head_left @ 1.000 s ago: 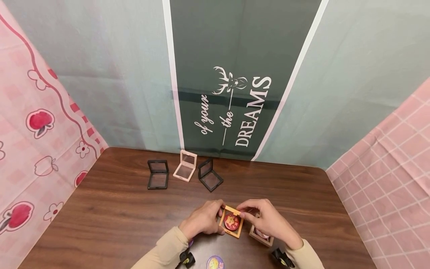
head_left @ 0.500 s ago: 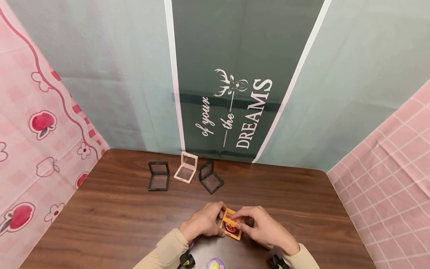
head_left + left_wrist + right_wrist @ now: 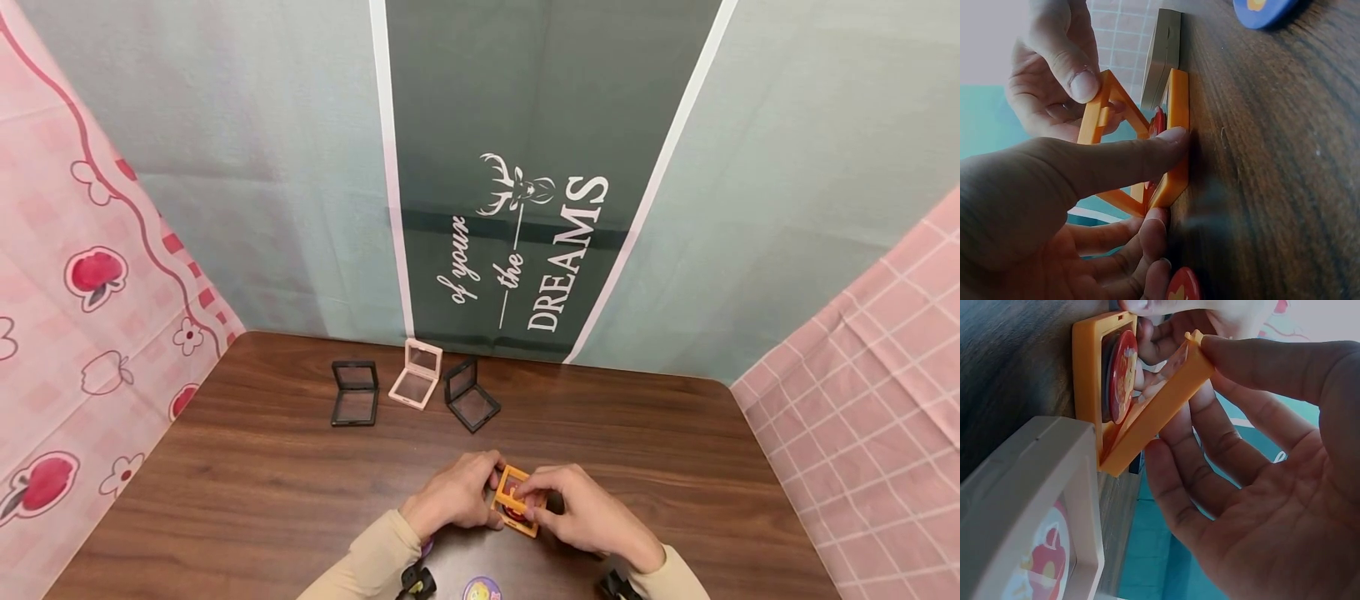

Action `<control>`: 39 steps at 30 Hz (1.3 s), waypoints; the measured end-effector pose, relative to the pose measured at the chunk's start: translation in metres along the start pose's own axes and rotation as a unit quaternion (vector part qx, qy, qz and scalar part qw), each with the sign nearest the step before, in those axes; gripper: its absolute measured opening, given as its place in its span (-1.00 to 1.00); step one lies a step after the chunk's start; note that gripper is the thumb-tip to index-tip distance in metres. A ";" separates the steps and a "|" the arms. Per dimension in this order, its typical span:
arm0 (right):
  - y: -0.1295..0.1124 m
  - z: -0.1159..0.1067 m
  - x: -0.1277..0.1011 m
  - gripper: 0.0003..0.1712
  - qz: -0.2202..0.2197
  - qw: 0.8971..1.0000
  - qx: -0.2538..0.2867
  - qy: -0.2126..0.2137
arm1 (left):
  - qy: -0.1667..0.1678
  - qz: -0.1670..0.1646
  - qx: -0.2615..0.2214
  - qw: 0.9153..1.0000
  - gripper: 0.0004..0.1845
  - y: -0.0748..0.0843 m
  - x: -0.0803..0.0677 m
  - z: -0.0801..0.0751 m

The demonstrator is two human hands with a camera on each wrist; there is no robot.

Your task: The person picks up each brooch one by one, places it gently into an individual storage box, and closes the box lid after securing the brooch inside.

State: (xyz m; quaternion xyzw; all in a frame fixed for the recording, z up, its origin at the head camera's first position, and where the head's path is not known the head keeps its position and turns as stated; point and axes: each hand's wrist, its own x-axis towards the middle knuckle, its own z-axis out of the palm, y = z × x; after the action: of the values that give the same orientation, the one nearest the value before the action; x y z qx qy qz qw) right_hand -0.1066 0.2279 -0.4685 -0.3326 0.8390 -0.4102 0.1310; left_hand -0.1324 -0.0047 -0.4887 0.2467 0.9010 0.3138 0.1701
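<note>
Brown wood-grain table [image 3: 300, 492] before a green backdrop: two hands work an orange hinged frame case [image 3: 516, 500] at lower centre of the head view.

Left hand [image 3: 453, 498] steadies the case's base flat on the table, thumb pressed along its edge, fingers curled beside it; right hand [image 3: 581, 510] pinches the half-lowered lid with thumb and fingertips. A red round badge [image 3: 1121, 375] sits inside the base. To close it well, I judge the base should stay pinned, the badge centred, and the lid come down evenly so nothing catches. A beige case [image 3: 1041, 519], already holding a badge, lies just beside it. Backdrop lettering reads "of your — the — DREAMS" under a deer head [image 3: 517, 187].
</note>
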 end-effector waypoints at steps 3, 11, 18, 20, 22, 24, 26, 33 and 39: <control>0.000 0.001 0.000 -0.79 0.000 1.000 -0.008 -0.004 | -0.001 -0.001 0.003 1.000 -0.37 0.001 0.000 0.000; 0.003 0.003 0.001 -0.80 0.004 1.000 -0.012 -0.011 | -0.002 0.001 -0.002 1.000 -0.35 0.002 -0.001 0.000; 0.006 0.005 0.002 -0.76 0.001 0.999 -0.033 -0.008 | 0.000 0.008 0.003 1.000 -0.31 0.002 0.000 0.000; 0.006 0.005 0.002 -0.77 0.012 0.999 -0.037 -0.010 | 0.000 0.011 0.003 1.000 -0.31 0.002 0.000 0.000; 0.007 0.005 0.002 -0.77 0.021 0.999 -0.039 -0.011 | -0.001 0.013 0.001 1.000 -0.33 0.002 0.000 0.001; 0.008 0.004 0.001 -0.77 0.024 0.999 -0.045 -0.010 | -0.002 0.013 -0.001 1.000 -0.34 0.002 0.001 0.001; 0.008 0.004 0.001 -0.77 0.027 0.998 -0.052 -0.009 | -0.003 0.013 -0.003 1.000 -0.34 0.002 0.001 0.001; 0.008 0.001 0.003 -0.76 0.047 0.996 -0.078 -0.005 | -0.011 0.016 -0.020 1.000 -0.38 0.002 0.002 0.001; 0.009 0.001 0.003 -0.76 0.049 0.994 -0.094 -0.001 | -0.004 0.021 -0.024 1.000 -0.51 0.002 0.002 0.001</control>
State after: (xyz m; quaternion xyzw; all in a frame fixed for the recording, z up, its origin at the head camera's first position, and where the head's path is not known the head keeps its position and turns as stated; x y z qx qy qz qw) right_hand -0.1122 0.2294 -0.4764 -0.3023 0.8891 -0.3222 0.1198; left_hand -0.1333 -0.0019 -0.4888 0.2625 0.8873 0.3373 0.1733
